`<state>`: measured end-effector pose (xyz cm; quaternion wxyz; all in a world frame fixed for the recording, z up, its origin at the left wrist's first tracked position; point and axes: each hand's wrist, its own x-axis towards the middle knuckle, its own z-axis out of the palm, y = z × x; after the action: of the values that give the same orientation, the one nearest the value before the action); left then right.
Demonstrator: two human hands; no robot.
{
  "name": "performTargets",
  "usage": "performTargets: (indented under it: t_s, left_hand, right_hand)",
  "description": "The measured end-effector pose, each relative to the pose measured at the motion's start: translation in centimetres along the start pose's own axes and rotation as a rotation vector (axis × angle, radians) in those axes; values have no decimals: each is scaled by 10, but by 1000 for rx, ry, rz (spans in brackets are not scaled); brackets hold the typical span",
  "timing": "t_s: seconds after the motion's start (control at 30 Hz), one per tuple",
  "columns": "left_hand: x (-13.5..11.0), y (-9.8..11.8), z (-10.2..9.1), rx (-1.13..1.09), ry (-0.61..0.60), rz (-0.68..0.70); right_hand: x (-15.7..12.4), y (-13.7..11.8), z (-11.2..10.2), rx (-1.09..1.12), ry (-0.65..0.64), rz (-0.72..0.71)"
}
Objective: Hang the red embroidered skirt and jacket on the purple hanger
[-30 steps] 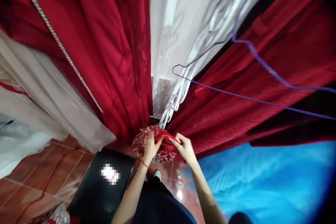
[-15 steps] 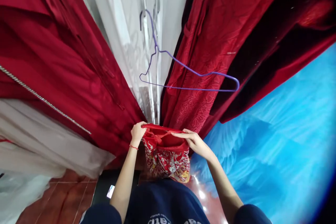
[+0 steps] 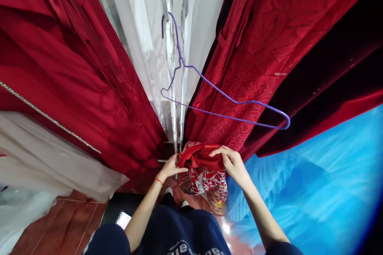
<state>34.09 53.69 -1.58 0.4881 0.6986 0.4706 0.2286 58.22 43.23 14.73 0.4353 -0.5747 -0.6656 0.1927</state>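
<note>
A red garment with silver and gold embroidery [image 3: 203, 177] hangs between my two hands at waist height. My left hand [image 3: 172, 167] grips its left edge, a red thread around the wrist. My right hand [image 3: 231, 163] pinches the garment's upper right edge, fingers closed on the cloth. Just above them an empty purple wire hanger [image 3: 215, 99] hangs by its hook among the clothes on the rail.
Long red dresses [image 3: 74, 75] hang left, a red patterned robe [image 3: 257, 59] right, white sheer cloth [image 3: 182, 28] between them. A blue dress [image 3: 314, 191] fills the lower right. A black stool [image 3: 119, 211] stands on brown floor tiles [image 3: 60, 223] at lower left.
The garment has bunched together as my hands came closer and shifted slightly right. The hanger has swung a little lower and to the right.
</note>
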Motion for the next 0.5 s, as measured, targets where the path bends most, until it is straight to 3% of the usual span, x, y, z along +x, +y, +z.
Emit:
performTargets:
  t_s: [0.07,0.13,0.2,0.27,0.37,0.43,0.5]
  left_hand:
    - [13,10,7,10,84,30]
    - [27,20,-6,26,170,42]
    - [38,31,-40,43,254,61]
    - [46,45,-88,66,310,88]
    - [57,79,-159,188,339,192]
    - [65,108,-193,207,313,331]
    - [71,138,-216,119,262,430]
  right_hand:
    - [8,-6,-4,-11,-32,-32]
    - [14,-13,-13,-33,-85,-73]
    - [17,-22,-26,-71,-111,-98]
    - [16,-34,-43,-131,-147,-157]
    - [15,-62,-60,-279,-302,-313]
    - [14,-79,-57,-439,-381,-393]
    - [14,-86,-44,-623,-394,-422]
